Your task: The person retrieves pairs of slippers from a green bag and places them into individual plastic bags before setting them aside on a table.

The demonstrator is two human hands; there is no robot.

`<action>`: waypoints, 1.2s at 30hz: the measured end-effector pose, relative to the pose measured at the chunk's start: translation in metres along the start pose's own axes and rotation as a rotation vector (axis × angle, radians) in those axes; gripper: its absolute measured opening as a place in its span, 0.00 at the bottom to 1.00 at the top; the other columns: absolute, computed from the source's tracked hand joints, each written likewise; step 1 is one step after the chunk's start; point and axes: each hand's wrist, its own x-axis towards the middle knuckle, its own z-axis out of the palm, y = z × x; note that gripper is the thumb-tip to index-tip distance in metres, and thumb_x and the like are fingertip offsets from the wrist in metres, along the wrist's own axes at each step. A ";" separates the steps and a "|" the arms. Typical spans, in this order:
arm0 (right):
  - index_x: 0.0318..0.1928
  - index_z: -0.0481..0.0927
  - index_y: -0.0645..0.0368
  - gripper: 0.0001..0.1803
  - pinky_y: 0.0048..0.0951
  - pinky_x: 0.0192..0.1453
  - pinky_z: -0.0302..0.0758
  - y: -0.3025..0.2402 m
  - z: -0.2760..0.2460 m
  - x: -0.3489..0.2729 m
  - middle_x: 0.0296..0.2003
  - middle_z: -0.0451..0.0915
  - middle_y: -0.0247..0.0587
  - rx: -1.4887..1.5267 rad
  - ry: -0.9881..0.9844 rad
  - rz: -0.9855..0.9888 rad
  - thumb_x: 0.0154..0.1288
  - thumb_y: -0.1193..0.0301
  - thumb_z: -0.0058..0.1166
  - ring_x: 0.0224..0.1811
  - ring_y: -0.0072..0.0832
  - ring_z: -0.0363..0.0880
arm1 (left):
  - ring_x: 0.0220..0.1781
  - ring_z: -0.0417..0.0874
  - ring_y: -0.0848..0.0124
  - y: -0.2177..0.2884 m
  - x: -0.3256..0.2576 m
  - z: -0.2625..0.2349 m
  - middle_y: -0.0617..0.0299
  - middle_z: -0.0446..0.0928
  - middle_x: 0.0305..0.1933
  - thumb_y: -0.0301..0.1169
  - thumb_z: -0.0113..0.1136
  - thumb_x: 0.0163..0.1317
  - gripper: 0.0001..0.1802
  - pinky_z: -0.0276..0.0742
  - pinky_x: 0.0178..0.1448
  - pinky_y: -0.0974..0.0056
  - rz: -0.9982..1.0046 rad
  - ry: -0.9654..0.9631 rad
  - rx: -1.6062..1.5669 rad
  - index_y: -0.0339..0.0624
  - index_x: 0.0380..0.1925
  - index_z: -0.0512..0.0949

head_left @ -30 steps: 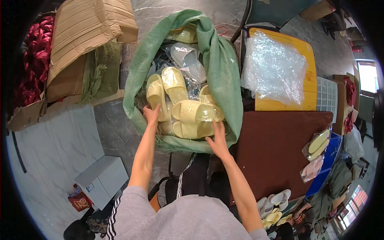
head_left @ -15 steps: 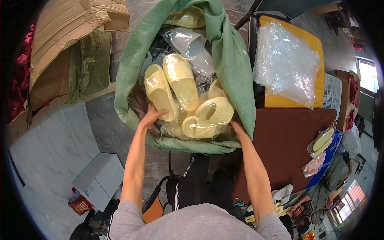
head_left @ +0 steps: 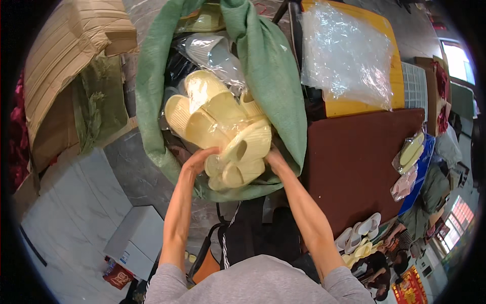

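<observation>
A green woven sack (head_left: 268, 76) gapes in front of me, full of slippers in clear plastic. Nearest me is a bunch of pale yellow slippers (head_left: 253, 147), clutched between both hands at the sack's near side. My left hand (head_left: 199, 161) presses its left side, thumb on the plastic, other fingers hidden. Along its right side my right hand (head_left: 274, 158) closes, fingertips out of sight behind the slippers. More yellow slippers (head_left: 207, 91) lie just beyond, overlapping the bunch. Farther in sit bagged grey-white slippers (head_left: 215, 53) and a dark bundle (head_left: 179, 63).
Right of the sack stands a dark red tabletop (head_left: 359, 167) with bagged green slippers (head_left: 411, 152) and pink slippers (head_left: 405, 183) at its edge. Clear plastic bags (head_left: 347, 55) cover a yellow board (head_left: 392, 55). Cardboard (head_left: 66, 66) stands left; people (head_left: 377, 271) are at lower right.
My hands have come closer together and gripped the near yellow slippers. These have tipped up and shifted, and the ones beyond now lean over each other. The whole view has shifted slightly.
</observation>
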 end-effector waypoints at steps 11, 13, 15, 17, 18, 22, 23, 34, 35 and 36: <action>0.74 0.50 0.61 0.50 0.35 0.75 0.53 0.019 0.054 -0.111 0.72 0.53 0.55 0.114 -0.183 -0.534 0.57 0.68 0.66 0.75 0.38 0.51 | 0.51 0.80 0.65 -0.059 -0.147 0.011 0.55 0.79 0.53 0.38 0.60 0.64 0.23 0.76 0.57 0.61 0.434 0.005 0.696 0.37 0.56 0.75; 0.74 0.51 0.61 0.49 0.38 0.76 0.51 0.018 0.061 -0.141 0.72 0.54 0.56 0.045 -0.216 -0.614 0.57 0.65 0.66 0.75 0.43 0.51 | 0.51 0.81 0.60 -0.044 -0.211 0.053 0.50 0.80 0.52 0.38 0.59 0.62 0.22 0.77 0.56 0.57 0.612 0.069 1.068 0.40 0.55 0.77; 0.75 0.50 0.55 0.46 0.42 0.77 0.46 0.016 0.070 -0.174 0.72 0.54 0.54 0.039 -0.232 -0.787 0.62 0.60 0.60 0.75 0.48 0.50 | 0.55 0.78 0.61 -0.069 -0.260 0.054 0.52 0.77 0.55 0.34 0.61 0.62 0.25 0.74 0.59 0.58 0.393 0.286 0.781 0.37 0.58 0.73; 0.75 0.48 0.52 0.45 0.45 0.78 0.42 0.008 0.063 -0.216 0.73 0.52 0.52 -0.055 -0.221 -0.738 0.64 0.56 0.57 0.76 0.51 0.46 | 0.59 0.74 0.64 -0.074 -0.295 0.074 0.55 0.75 0.57 0.31 0.62 0.62 0.28 0.72 0.61 0.61 0.292 0.394 0.461 0.33 0.61 0.70; 0.76 0.46 0.51 0.47 0.47 0.78 0.38 -0.002 0.050 -0.243 0.75 0.49 0.49 -0.047 -0.247 -0.752 0.64 0.54 0.56 0.77 0.52 0.41 | 0.59 0.74 0.64 -0.070 -0.317 0.113 0.55 0.75 0.58 0.30 0.61 0.62 0.27 0.71 0.61 0.60 0.309 0.414 0.236 0.32 0.61 0.69; 0.76 0.44 0.53 0.47 0.47 0.79 0.38 0.000 0.002 -0.324 0.76 0.44 0.46 -0.021 -0.208 -0.899 0.64 0.58 0.56 0.78 0.52 0.37 | 0.55 0.77 0.65 -0.093 -0.380 0.207 0.56 0.75 0.58 0.29 0.62 0.58 0.28 0.72 0.60 0.60 0.589 0.467 0.424 0.33 0.60 0.71; 0.76 0.44 0.54 0.47 0.46 0.79 0.38 0.000 -0.015 -0.351 0.76 0.44 0.46 -0.002 -0.172 -0.935 0.63 0.60 0.56 0.78 0.52 0.37 | 0.57 0.76 0.65 -0.098 -0.398 0.242 0.55 0.74 0.59 0.28 0.63 0.56 0.30 0.72 0.61 0.61 0.596 0.382 0.397 0.34 0.60 0.70; 0.74 0.49 0.64 0.45 0.36 0.78 0.44 0.101 -0.254 -0.553 0.75 0.45 0.54 0.142 0.451 -0.849 0.64 0.63 0.58 0.78 0.40 0.42 | 0.45 0.81 0.66 -0.190 -0.315 0.484 0.56 0.79 0.51 0.31 0.63 0.61 0.23 0.78 0.47 0.63 0.395 -0.221 0.635 0.34 0.55 0.74; 0.67 0.65 0.63 0.27 0.34 0.65 0.69 0.112 -0.274 -0.565 0.60 0.73 0.45 0.479 0.581 -0.648 0.71 0.66 0.49 0.59 0.30 0.72 | 0.46 0.82 0.67 -0.191 -0.306 0.540 0.56 0.80 0.51 0.31 0.64 0.61 0.18 0.78 0.51 0.60 0.079 0.117 1.057 0.35 0.50 0.78; 0.65 0.67 0.63 0.26 0.33 0.61 0.72 0.169 -0.312 -0.553 0.57 0.75 0.43 0.228 0.696 -0.736 0.71 0.64 0.48 0.56 0.30 0.74 | 0.48 0.81 0.69 -0.209 -0.287 0.571 0.56 0.80 0.51 0.31 0.64 0.61 0.15 0.79 0.53 0.62 0.245 -0.240 0.995 0.36 0.47 0.81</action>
